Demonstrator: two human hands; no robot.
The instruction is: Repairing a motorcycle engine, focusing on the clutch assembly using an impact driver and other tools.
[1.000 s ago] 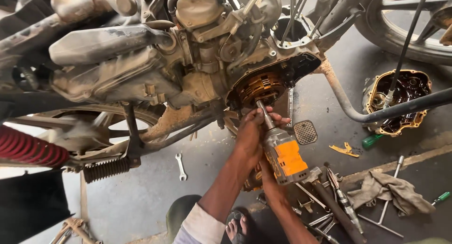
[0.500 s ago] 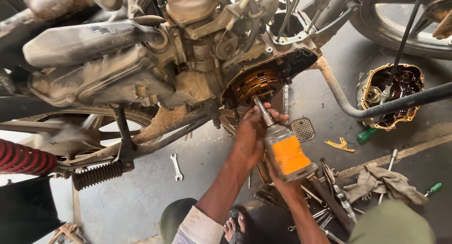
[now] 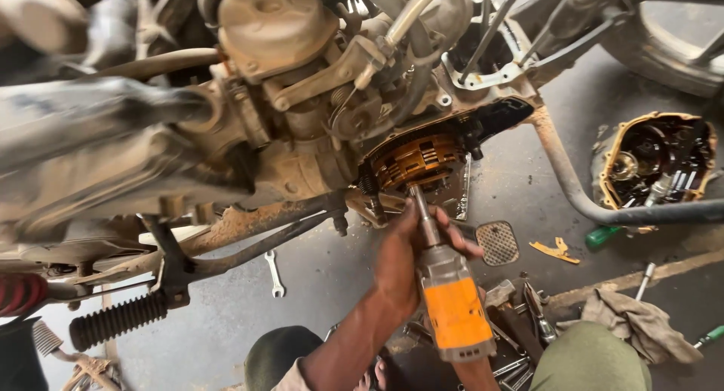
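Orange impact wrench (image 3: 452,304) socket on clutch pack (image 3: 415,161) — left hand (image 3: 407,255) wrapped round its extension, right hand hidden, grip unclear; bolt-driving step, needs square seating.

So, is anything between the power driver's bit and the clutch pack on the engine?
Nothing visible. The extension shaft of the orange power driver runs straight up to the clutch pack; the left hand wraps the shaft beside that line, not across it.
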